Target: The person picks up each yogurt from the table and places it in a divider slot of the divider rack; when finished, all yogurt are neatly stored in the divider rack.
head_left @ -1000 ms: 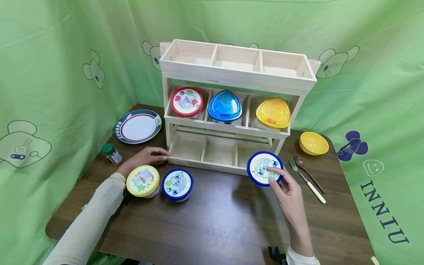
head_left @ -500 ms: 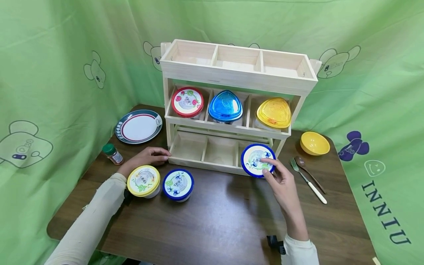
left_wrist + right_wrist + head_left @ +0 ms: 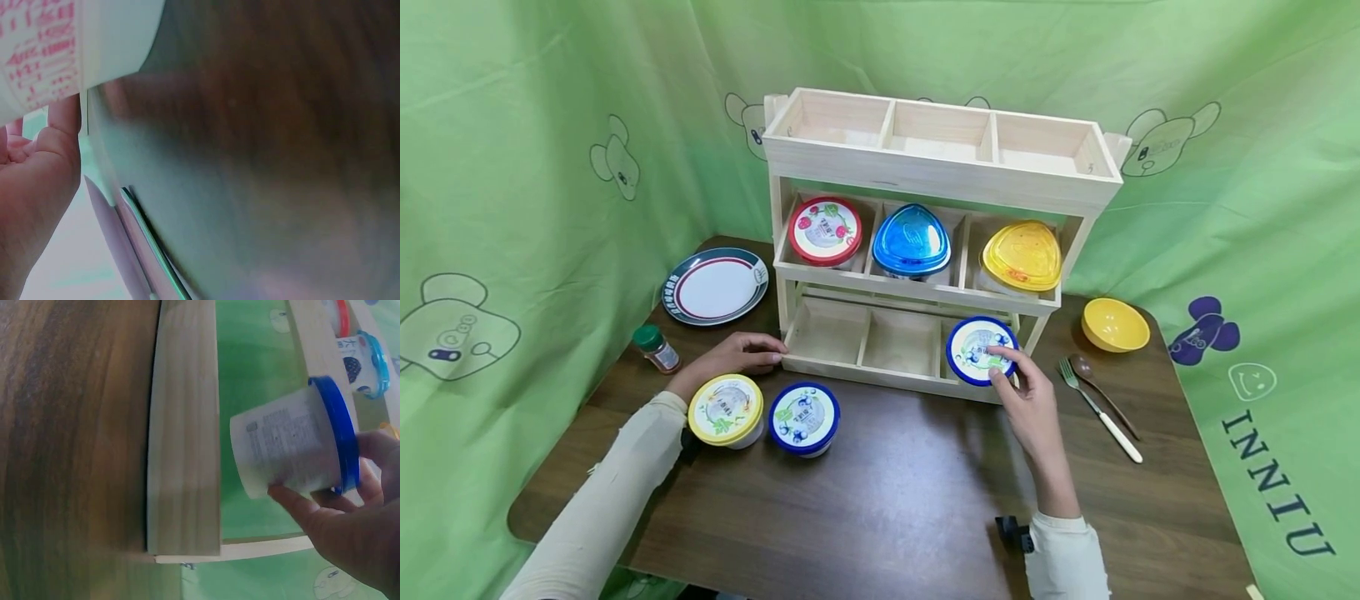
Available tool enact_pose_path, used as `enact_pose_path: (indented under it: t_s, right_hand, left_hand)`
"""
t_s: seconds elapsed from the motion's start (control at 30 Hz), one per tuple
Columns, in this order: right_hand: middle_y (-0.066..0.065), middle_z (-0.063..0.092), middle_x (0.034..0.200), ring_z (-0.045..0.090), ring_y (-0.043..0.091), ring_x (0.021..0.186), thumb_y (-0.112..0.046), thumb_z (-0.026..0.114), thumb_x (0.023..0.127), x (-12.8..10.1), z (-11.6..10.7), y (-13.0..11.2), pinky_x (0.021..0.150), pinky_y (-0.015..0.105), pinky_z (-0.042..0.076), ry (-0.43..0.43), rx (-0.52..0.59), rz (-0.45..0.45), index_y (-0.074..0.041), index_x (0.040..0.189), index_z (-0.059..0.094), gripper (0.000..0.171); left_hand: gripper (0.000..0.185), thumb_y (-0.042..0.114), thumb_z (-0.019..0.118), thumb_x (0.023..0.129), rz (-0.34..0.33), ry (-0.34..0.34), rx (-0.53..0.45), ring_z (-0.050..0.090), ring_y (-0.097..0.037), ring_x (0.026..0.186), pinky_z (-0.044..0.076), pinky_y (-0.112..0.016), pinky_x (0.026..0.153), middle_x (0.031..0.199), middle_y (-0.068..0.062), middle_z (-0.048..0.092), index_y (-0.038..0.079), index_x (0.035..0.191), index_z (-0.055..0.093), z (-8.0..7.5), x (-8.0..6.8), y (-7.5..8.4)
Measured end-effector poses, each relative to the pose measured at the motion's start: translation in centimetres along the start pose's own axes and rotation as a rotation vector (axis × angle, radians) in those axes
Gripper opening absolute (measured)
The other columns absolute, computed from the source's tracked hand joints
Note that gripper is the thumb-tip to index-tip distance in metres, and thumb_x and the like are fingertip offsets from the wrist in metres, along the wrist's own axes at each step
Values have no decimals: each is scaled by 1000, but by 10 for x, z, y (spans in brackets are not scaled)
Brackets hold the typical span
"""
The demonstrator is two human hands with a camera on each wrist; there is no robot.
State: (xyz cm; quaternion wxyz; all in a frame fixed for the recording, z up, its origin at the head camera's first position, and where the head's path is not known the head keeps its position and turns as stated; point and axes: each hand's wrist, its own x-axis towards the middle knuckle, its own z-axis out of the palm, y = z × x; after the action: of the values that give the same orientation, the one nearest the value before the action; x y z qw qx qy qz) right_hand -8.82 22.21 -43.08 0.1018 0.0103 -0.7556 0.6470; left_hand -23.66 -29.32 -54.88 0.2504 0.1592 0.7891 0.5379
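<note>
the right hand (image 3: 1028,400) pinches the round blue-lidded plastic tub (image 3: 972,352), best levelled to clear the lower right edge of the tiered pale wooden rack (image 3: 940,175) beneath; whether the left hand (image 3: 730,358) grips anything, i cannot tell.

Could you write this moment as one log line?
right hand: holds blue-lidded tub at right of bottom tray | left hand: at its left end | middle tray: three tubs | table: two tubs

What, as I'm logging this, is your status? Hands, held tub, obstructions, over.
Right hand gripping blue-lidded tub at lower tier's right compartment, not set down. Left hand touching rack, lower left. No obstruction visible; tub partly hides compartment.
</note>
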Motion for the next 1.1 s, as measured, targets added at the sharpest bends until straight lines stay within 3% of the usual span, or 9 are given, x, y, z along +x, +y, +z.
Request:
enact_pose_path:
  t_s: [0.1,0.2,0.37,0.5,0.63,0.8,0.97,1.03,1.1]
  right_hand:
    - [20,52,157,44,25,150,7,59,106,5,2,6,114,20,42,41,29,26,10,137,65,32]
    - [18,55,152,52,19,140,7,58,107,11,5,12,111,21,44,67,74,80,10,140,63,34]
    - [5,59,129,58,10,107,1,59,108,16,9,17,88,19,49,101,96,176,5,143,63,35]
    - [-3,58,108,54,8,92,-2,60,109,18,10,17,79,21,47,119,72,213,2,143,65,35]
    - [-4,57,105,52,6,89,-4,60,109,20,10,18,76,20,46,107,38,217,2,143,65,35]
    - [12,59,132,56,11,111,-3,58,111,22,9,21,91,18,46,59,-8,167,5,145,62,36]
    - [27,46,161,39,33,152,-2,60,109,22,6,22,125,39,30,56,-109,117,7,145,61,37]
    - [30,37,167,28,39,160,-3,61,108,22,5,21,130,49,21,66,-151,113,6,144,62,38]
    - [32,30,171,21,43,162,-4,61,107,20,3,20,131,53,17,75,-176,122,5,145,62,38]
  left_hand:
    - [36,38,75,105,22,-21,4,67,-22,117,57,-29,97,135,-7,72,17,134,76,5,-9,19]
    - [35,34,74,107,14,-27,0,66,-22,116,56,-29,97,135,-8,71,14,136,75,5,-10,21]
    - [35,38,78,103,9,-21,-41,66,-21,116,57,-28,97,134,-5,72,20,133,77,-2,0,-3]
    - [38,42,79,102,7,-19,-42,67,-20,114,57,-27,94,133,-5,72,19,132,78,1,-5,11]
    - [39,42,73,105,84,-54,2,65,-19,111,57,-28,92,131,-7,72,16,134,76,6,-17,36]
    - [34,38,72,107,86,-56,-26,65,-21,113,57,-31,94,132,-7,72,18,135,76,3,-11,22]
    - [34,38,75,105,26,-30,-12,67,-21,115,58,-27,93,134,-5,72,22,135,76,-3,4,-7]
    - [36,40,77,104,21,-23,-15,67,-21,115,57,-27,93,134,-5,72,22,135,77,-4,4,-9]
    - [36,39,75,105,48,-35,-5,66,-23,118,56,-29,98,135,-7,71,19,135,76,2,-5,8]
